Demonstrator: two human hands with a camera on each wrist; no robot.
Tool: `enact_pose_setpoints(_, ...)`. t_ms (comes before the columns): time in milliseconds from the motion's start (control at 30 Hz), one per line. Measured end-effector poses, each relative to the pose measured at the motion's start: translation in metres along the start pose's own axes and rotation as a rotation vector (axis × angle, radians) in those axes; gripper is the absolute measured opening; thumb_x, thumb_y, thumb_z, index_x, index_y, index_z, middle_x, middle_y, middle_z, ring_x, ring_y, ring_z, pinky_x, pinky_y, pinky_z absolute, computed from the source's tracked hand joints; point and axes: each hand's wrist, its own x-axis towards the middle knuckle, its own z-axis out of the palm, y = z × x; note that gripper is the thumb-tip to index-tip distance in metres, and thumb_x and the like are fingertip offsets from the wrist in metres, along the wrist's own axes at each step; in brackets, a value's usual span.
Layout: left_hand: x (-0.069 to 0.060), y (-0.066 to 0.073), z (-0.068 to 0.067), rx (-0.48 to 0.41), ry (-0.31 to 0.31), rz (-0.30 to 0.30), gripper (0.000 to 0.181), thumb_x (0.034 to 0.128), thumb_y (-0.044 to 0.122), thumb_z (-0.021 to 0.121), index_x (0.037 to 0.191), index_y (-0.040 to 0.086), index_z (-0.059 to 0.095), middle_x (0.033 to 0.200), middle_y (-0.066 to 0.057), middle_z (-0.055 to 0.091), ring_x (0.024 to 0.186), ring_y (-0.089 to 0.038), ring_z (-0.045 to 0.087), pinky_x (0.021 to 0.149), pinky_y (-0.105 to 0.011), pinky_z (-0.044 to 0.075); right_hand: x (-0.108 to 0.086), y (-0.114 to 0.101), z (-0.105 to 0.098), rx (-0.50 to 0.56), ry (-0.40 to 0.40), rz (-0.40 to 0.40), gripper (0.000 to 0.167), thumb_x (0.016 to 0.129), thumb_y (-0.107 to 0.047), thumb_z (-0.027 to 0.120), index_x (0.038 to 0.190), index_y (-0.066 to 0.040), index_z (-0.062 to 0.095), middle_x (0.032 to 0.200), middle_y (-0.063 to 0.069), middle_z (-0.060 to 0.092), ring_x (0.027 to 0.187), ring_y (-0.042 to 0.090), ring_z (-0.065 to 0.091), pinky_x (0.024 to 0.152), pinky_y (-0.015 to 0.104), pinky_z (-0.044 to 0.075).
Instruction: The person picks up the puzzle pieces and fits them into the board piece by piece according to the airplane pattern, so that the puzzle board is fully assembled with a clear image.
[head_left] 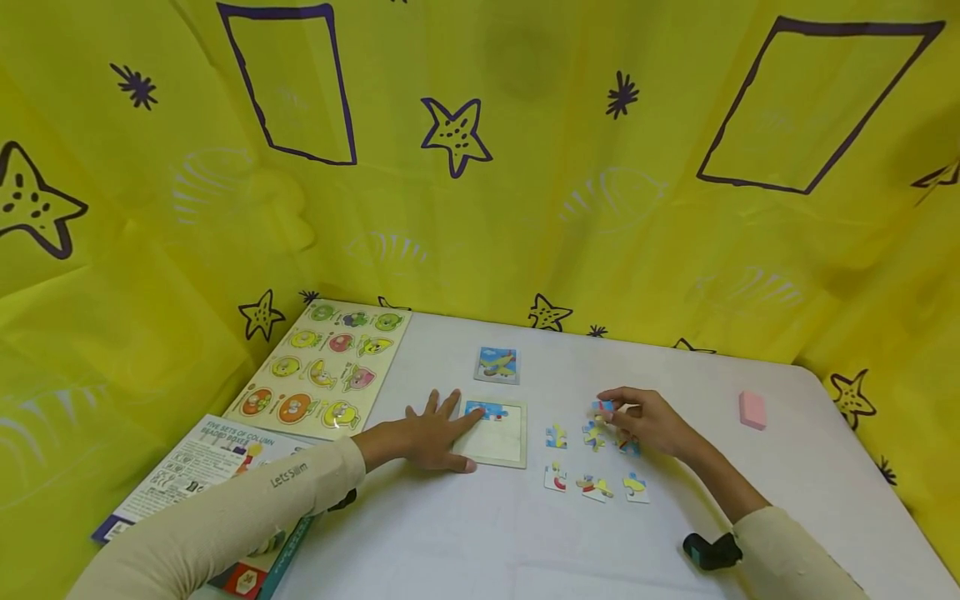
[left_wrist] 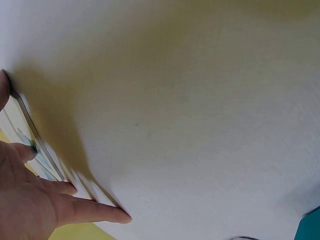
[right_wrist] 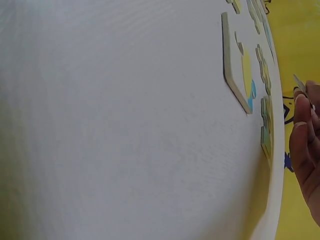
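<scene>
My left hand (head_left: 435, 435) lies with its fingers spread at the left side of a square puzzle tray (head_left: 501, 443). Its index fingertip touches blue jigsaw pieces (head_left: 495, 410) set along the tray's top edge. To the right, my right hand (head_left: 648, 419) pinches a blue and red puzzle piece (head_left: 602, 406) between thumb and fingers, above the loose pieces. Those loose puzzle pieces (head_left: 557, 436) lie in rough rows right of the tray; the hand partly covers one. In the right wrist view, the pinched piece (right_wrist: 299, 83) appears edge-on, raised off the table.
Behind the tray lies a small airplane picture (head_left: 497, 365). A fruit puzzle board (head_left: 296, 375) and boxes (head_left: 187, 467) occupy the left side. A pink block (head_left: 752, 410) sits at the far right. Yellow patterned cloth (head_left: 525, 208) rises behind the white table (head_left: 450, 542).
</scene>
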Motion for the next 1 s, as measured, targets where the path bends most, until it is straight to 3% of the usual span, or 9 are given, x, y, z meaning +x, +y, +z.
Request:
enact_pose_setpoints(200,0.0,0.0,0.0,0.005,0.002,0.002,0.087,0.0921,0.063,0.06,0.162,0.029,0.02,0.169,-0.018,0.007,0.151,-0.053,0.007,0.109,-0.077,0.022,-0.001,-0.001,0.001,0.019,-0.024,-0.008,0.041,0.1,-0.007,0.061,0.137,0.009,0.053,0.107,0.02,0.061,0.063,0.014,0.056,0.056,0.024,0.048)
enact_pose_setpoints(533,0.001,-0.001,0.002,0.006,0.004,0.008,0.087,0.0921,0.063,0.059,0.162,0.028,0.02,0.169,-0.018,0.007,0.151,-0.053,0.007,0.108,-0.077,0.022,-0.002,-0.005,0.0,0.057,-0.067,-0.012,0.047,0.1,-0.011,0.062,0.142,0.007,0.05,0.102,0.021,0.063,0.065,0.016,0.059,0.057,0.026,0.05)
enact_pose_setpoints(733,0.002,-0.001,0.001,0.018,0.002,0.002,0.087,0.092,0.064,0.059,0.162,0.029,0.019,0.169,-0.017,0.007,0.152,-0.052,0.007,0.109,-0.077,0.023,-0.001,-0.007,0.005,0.06,-0.056,-0.003,0.045,0.098,-0.014,0.066,0.138,0.003,0.056,0.11,0.02,0.063,0.065,0.016,0.059,0.056,0.026,0.049)
enact_pose_setpoints(1000,0.002,-0.002,0.002,0.01,0.009,0.001,0.088,0.0915,0.064,0.06,0.161,0.029,0.02,0.169,-0.017,0.007,0.152,-0.052,0.007,0.109,-0.077,0.022,0.006,-0.01,0.016,0.054,-0.067,-0.012,0.038,0.095,-0.009,0.065,0.132,0.001,0.061,0.106,0.015,0.061,0.059,0.013,0.054,0.053,0.022,0.044)
